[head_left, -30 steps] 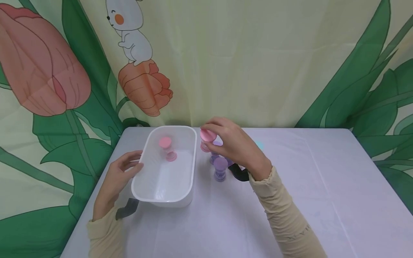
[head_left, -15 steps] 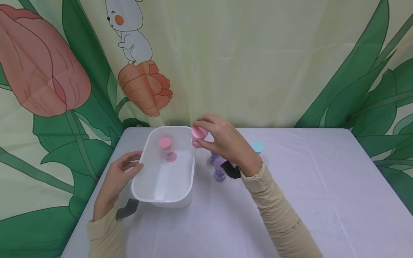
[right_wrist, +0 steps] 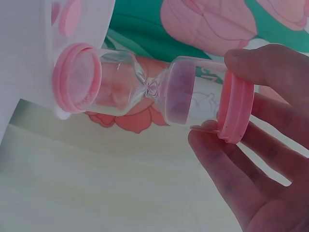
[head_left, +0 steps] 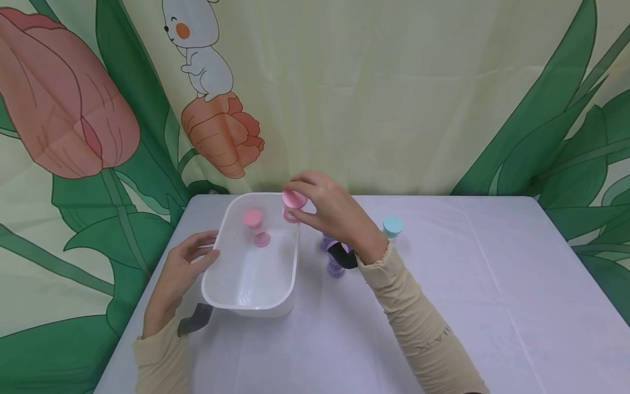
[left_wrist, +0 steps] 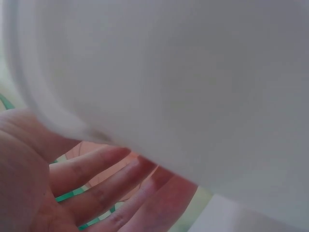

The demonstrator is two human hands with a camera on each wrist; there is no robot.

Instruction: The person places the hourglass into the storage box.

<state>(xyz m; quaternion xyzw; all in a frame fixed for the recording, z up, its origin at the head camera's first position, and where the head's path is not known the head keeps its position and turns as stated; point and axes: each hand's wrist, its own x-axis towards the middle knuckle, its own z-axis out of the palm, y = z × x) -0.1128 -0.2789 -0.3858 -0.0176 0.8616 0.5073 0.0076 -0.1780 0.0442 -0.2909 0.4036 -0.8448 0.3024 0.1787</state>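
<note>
My right hand pinches a pink-capped hourglass by its top cap, over the right rim of a white plastic tub. In the right wrist view the held hourglass has clear bulbs and pinkish sand in the bulb near my fingers; its far cap overlaps the tub's edge. Another pink hourglass leans inside the tub. At the tub's left side, my left hand touches the outer wall and rim with fingers and thumb extended. The left wrist view shows these fingertips against the tub's white wall.
Purple hourglasses stand right of the tub, partly hidden under my right wrist. Behind that wrist is a turquoise-capped hourglass. A white cloth covers the table, and a printed curtain hangs along its back edge.
My right hand has carried the pink hourglass leftward, from beside the purple ones to the tub's right rim. The turquoise hourglass has come into view. My left hand stays in place.
</note>
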